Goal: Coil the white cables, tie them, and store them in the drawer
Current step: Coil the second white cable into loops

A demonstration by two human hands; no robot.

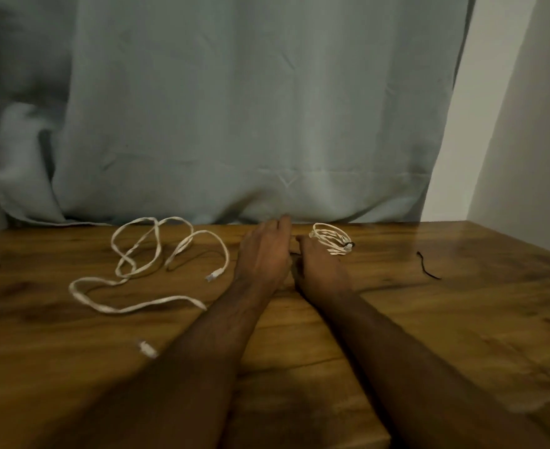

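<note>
Both forearms outstretched; left hand (264,254) flat; right hand (322,270) seemingly curled.

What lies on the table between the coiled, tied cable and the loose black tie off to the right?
Nothing: in the head view the stretch of wooden table between the coiled cable and the black tie is bare wood, showing only a glossy reflection.

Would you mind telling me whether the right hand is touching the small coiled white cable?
Touching: the head view shows the coiled cable looped around the right hand's hidden fingers, with no gap between them.
</note>
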